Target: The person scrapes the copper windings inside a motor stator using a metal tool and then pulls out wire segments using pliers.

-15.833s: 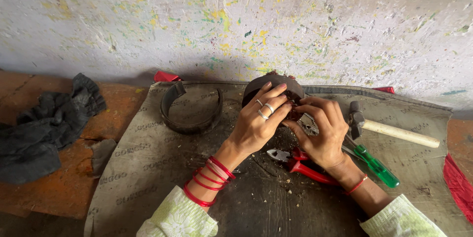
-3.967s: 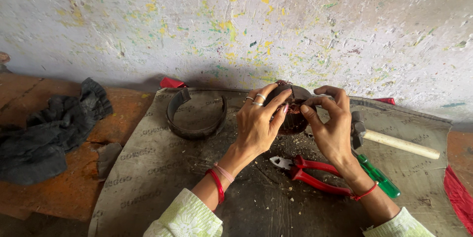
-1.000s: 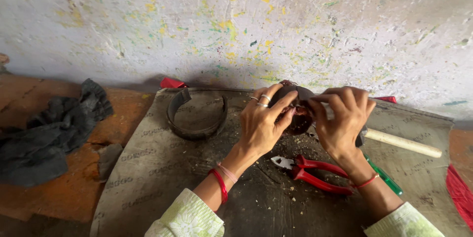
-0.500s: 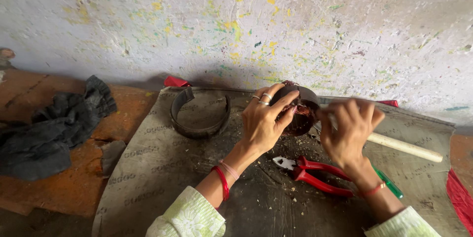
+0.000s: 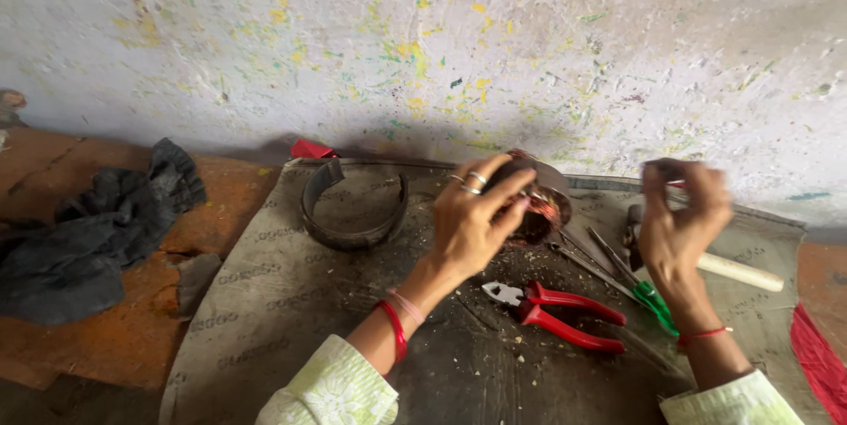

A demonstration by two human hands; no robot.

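A person works low over a grimy woven mat (image 5: pixel 291 301) spread against a paint-flecked wall. The left hand (image 5: pixel 472 222) wraps its fingers around a dark round part (image 5: pixel 538 204) with reddish insides, resting on the mat. The right hand (image 5: pixel 679 218) is raised beside it, fingers pinched on something too small to tell. Red pliers (image 5: pixel 565 315), a green screwdriver (image 5: pixel 648 288) and a hammer (image 5: pixel 732 270) lie unused nearby. The part looks opened, work unfinished.
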